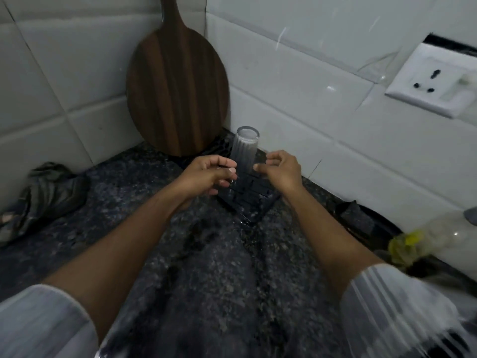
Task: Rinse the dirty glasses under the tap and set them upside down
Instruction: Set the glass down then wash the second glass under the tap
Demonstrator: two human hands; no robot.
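A clear ribbed glass (245, 148) stands upside down on a dark slatted drying mat (249, 196), in the corner of the speckled granite counter (160, 244). My left hand (206, 175) is at the glass's lower left, with thumb and curled fingers pinching its rim. My right hand (282, 170) is at its lower right with fingers apart, the fingertips just at the glass wall. The bottom of the glass is hidden between my fingers. No tap is in view.
A round wooden board (178, 91) leans in the tiled corner just behind the glass. A crumpled dark cloth (44, 197) lies at the left wall. A wall socket (433, 81), a plastic bottle (444, 239) and a yellow scrubber (405, 246) are on the right.
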